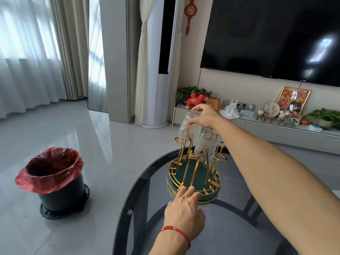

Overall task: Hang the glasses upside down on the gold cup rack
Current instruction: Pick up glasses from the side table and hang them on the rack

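Note:
The gold cup rack (194,173) with a dark green round base stands on the round glass table (139,196). One ribbed clear glass (204,144) hangs upside down on a gold prong near the rack's middle. My right hand (204,118) grips the base of a second ribbed glass (184,124), held upside down and tilted over the rack's far left prongs. My left hand (184,210), with a red string on its wrist, rests fingertips on the base's near rim, fingers spread, holding nothing.
A black bin with a red bag (55,179) stands on the tiled floor to the left. Behind the table are a low TV cabinet (257,126) with ornaments and plants, a large wall TV (276,37) and a white standing unit (156,100).

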